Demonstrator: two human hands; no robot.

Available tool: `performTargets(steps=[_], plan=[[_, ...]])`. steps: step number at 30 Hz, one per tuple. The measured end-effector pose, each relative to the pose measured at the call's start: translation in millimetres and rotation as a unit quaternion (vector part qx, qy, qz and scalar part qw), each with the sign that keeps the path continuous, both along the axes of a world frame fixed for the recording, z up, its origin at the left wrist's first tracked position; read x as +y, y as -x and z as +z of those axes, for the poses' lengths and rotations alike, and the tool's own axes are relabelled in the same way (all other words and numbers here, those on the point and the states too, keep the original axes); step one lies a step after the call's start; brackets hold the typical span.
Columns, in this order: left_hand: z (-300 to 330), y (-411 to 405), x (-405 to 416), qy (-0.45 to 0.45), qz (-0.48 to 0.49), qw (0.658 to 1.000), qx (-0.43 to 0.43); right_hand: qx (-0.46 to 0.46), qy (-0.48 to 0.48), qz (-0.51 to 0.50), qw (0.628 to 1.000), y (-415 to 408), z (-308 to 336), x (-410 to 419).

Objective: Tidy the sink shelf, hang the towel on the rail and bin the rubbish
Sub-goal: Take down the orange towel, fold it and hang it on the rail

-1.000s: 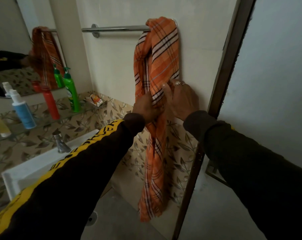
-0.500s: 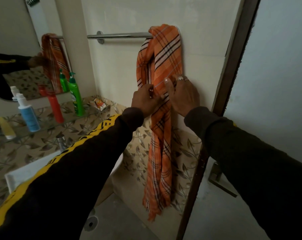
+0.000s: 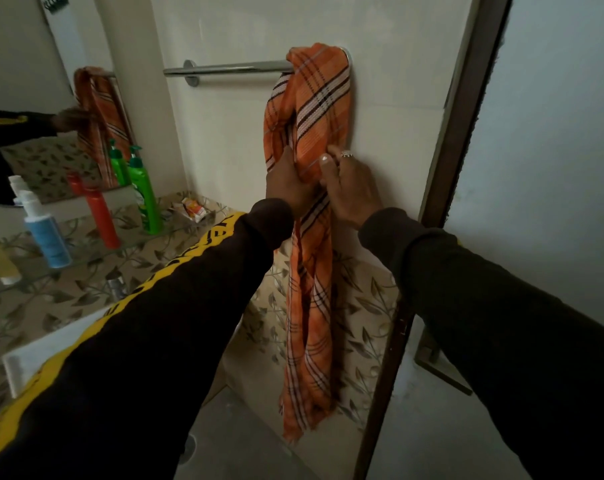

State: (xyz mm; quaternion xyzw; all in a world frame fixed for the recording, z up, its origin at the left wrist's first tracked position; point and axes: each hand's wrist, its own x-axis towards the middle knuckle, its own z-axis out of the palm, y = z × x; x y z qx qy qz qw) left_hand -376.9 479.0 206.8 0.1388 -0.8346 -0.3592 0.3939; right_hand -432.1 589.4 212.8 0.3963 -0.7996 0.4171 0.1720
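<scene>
The orange plaid towel [image 3: 316, 109] hangs bunched over the right end of the rail [image 3: 231, 68], and below the rail both the left hand [image 3: 286, 183] and right hand [image 3: 350, 188] clamp their fingers on it, seemingly to straighten its drape

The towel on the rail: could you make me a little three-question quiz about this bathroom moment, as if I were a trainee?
1. True or false: the orange checked towel hangs over the right end of the metal rail.
2. Which hand wears a ring: left hand or right hand?
3. What colour is the bottle between the blue bottle and the green bottle on the glass shelf?

Key: 1 true; 2 right; 3 red.
</scene>
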Motion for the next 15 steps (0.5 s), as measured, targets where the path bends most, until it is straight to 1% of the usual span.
performTargets(steps=[3, 6, 15], plan=[[-2.4, 0.8, -3.1, 0.035, 0.027, 0.998, -0.04, 0.002, 0.005, 0.009, 1.0, 0.3, -3.0, 3.8], [-8.9, -1.3, -5.2, 0.045, 0.046, 0.996, -0.063, 0.005, 0.004, 0.01, 1.0, -1.1, -7.7, 6.4], [-29.7, -14.5, -5.4, 0.046, 0.02, 0.995, -0.085, -0.041, -0.015, -0.001, 0.999, -6.6, -21.5, 8.2]])
